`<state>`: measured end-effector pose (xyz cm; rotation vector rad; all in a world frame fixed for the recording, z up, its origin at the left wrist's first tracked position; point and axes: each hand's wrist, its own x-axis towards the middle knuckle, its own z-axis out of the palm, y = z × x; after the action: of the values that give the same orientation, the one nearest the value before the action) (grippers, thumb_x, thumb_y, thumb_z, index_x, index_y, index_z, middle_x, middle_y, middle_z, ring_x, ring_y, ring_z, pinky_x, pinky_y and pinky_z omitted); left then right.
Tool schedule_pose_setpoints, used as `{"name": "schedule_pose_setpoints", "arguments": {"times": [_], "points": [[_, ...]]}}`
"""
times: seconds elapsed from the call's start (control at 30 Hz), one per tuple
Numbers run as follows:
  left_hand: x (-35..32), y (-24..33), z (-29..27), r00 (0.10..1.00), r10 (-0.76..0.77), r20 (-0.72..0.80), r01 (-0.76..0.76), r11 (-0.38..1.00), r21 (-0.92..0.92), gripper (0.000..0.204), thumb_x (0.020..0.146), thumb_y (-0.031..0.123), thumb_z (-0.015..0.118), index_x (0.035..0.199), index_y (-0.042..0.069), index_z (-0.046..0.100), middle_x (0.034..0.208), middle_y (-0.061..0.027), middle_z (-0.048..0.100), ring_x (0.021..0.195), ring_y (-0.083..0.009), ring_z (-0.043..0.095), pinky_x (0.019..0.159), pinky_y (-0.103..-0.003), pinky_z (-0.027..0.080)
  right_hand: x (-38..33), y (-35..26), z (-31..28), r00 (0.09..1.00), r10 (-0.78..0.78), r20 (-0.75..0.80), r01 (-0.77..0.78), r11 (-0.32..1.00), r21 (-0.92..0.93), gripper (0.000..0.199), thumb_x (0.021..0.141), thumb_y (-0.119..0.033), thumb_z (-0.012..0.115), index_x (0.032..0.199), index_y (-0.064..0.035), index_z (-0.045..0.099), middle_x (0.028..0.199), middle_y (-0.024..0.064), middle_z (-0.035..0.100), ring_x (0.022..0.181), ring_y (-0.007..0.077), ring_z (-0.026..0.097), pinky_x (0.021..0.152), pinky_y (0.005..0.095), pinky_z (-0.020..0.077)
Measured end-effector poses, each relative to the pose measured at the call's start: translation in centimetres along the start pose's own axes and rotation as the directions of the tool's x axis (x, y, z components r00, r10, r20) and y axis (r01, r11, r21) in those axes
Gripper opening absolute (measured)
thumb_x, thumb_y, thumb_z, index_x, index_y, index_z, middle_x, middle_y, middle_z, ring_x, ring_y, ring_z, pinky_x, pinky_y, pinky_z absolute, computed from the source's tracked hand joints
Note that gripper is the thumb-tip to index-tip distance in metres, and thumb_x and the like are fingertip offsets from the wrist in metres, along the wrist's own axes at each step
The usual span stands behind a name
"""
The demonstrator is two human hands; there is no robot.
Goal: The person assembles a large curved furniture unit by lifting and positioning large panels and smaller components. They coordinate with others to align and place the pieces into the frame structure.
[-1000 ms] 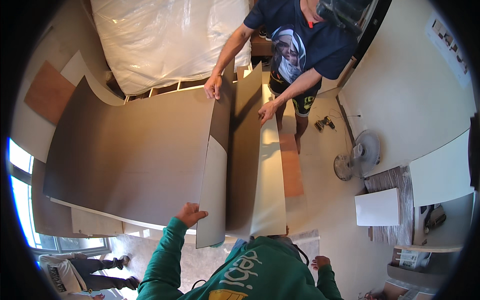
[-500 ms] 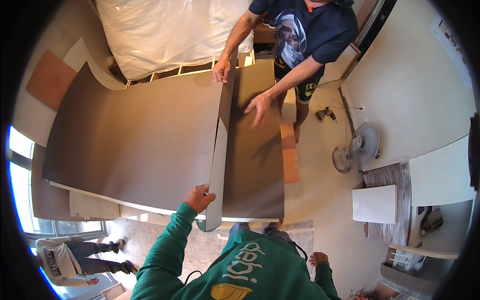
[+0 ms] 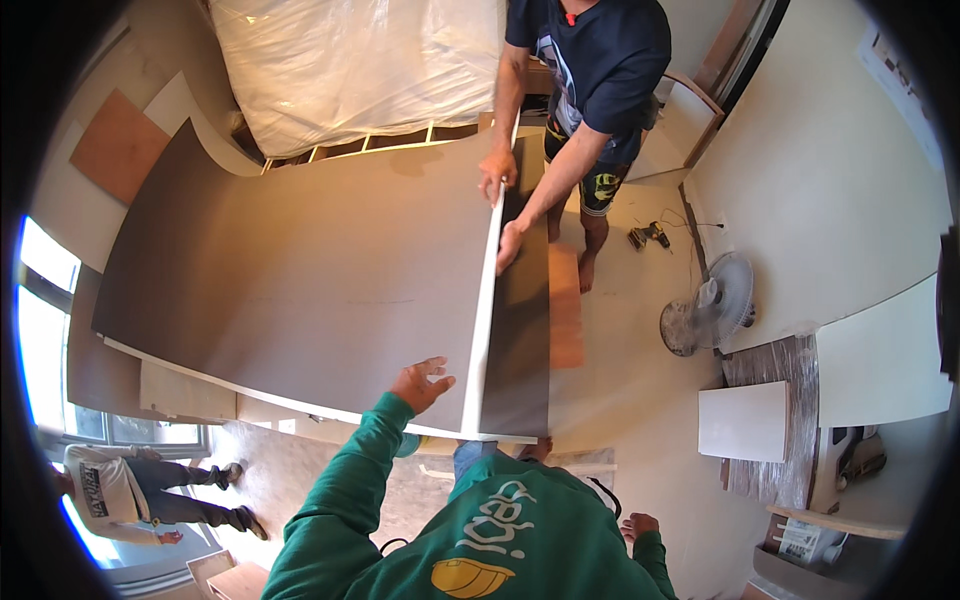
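Against the big brown panel point(image 3: 300, 290), now lying flatter than a second ago, left hand point(image 3: 422, 384) presses open-palmed; right hand point(image 3: 638, 526) hangs loose, empty.

The large board point(image 3: 300, 290) is a smooth, matt brown laminate with a pale raw edge. Behind it, glossy, crinkled clear plastic sheeting point(image 3: 360, 60) wraps a mattress (wooden slats point(image 3: 400, 140) show beneath).
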<state>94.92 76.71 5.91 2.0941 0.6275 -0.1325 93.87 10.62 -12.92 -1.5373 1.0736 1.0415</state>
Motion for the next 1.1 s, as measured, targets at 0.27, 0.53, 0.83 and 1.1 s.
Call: {"name": "schedule_pose_setpoints", "arguments": {"times": [0.27, 0.53, 0.83, 1.1], "points": [[-4.3, -9.8, 3.5, 0.994, -0.106, 0.032, 0.094, 0.957, 0.274, 0.049, 0.085, 0.039, 0.059, 0.118, 0.003, 0.06, 0.114, -0.0211, 0.062, 0.098, -0.033, 0.063, 0.088, -0.04, 0.049, 0.7, -3.0, -2.1, 0.998, 0.049, 0.03, -0.05, 0.999, 0.022, 0.017, 0.09, -0.016, 0.044, 0.095, -0.0023, 0.054, 0.091, 0.0156, 0.059, 0.064, 0.0281, 0.059, 0.05, 0.039, 0.0443], [-18.7, -28.3, 4.3, 0.869, -0.299, 0.395, -0.138, 0.619, 0.774, 0.033, 0.079, 0.027, 0.064, 0.107, 0.01, 0.06, 0.106, -0.009, 0.065, 0.101, -0.0289, 0.061, 0.081, -0.04, 0.051, 0.8, -7.8, 0.3, 0.989, -0.027, 0.147, 0.046, 0.99, -0.131, 0.021, 0.09, -0.021, 0.036, 0.082, -0.0076, 0.05, 0.077, 0.0118, 0.052, 0.06, 0.0272, 0.052, 0.044, 0.0338, 0.034], [-14.0, -17.5, 6.6, 0.584, -0.768, 0.262, 0.736, 0.365, -0.57, 0.064, 0.087, 0.056, 0.054, 0.128, 0.008, 0.05, 0.114, -0.0122, 0.061, 0.094, -0.0253, 0.062, 0.075, -0.042, 0.054, -2.6, -13.6, 3.7, 0.977, -0.077, 0.2, 0.138, 0.939, -0.315, 0.007, 0.082, -0.014, 0.041, 0.076, -0.01, 0.042, 0.071, 0.0074, 0.045, 0.054, 0.0226, 0.043, 0.041, 0.033, 0.0286], [-3.7, -9.8, 15.2, 0.976, -0.211, 0.058, 0.203, 0.973, 0.113, 0.07, 0.08, 0.041, 0.065, 0.133, 0.002, 0.04, 0.121, -0.0215, 0.056, 0.104, -0.0375, 0.058, 0.088, -0.045, 0.049, -4.0, -15.6, 3.6, 0.978, -0.208, 0.002, 0.197, 0.923, -0.332, 0.008, 0.086, -0.017, 0.051, 0.088, -0.009, 0.051, 0.083, 0.0121, 0.059, 0.061, 0.0278, 0.058, 0.046, 0.0344, 0.0425]]}}
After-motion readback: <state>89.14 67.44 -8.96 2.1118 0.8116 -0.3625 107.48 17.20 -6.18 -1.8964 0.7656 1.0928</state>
